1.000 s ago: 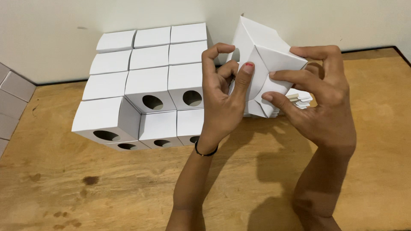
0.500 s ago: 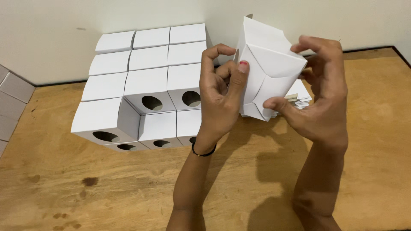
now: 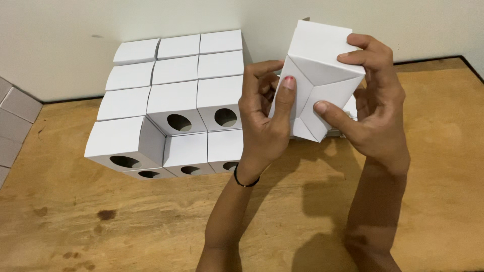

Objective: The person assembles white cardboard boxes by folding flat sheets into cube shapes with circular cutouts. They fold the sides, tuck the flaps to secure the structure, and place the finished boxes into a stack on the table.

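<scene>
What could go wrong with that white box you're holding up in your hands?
The white box is held in the air by the left hand and right hand, thumbs pressing its folded flaps. Pressing too hard could probably dent the thin card or pop the flaps open. It could also slip and drop onto the wooden table. The stack of white boxes stands right beside the left hand, so a bump might knock it over.
</scene>
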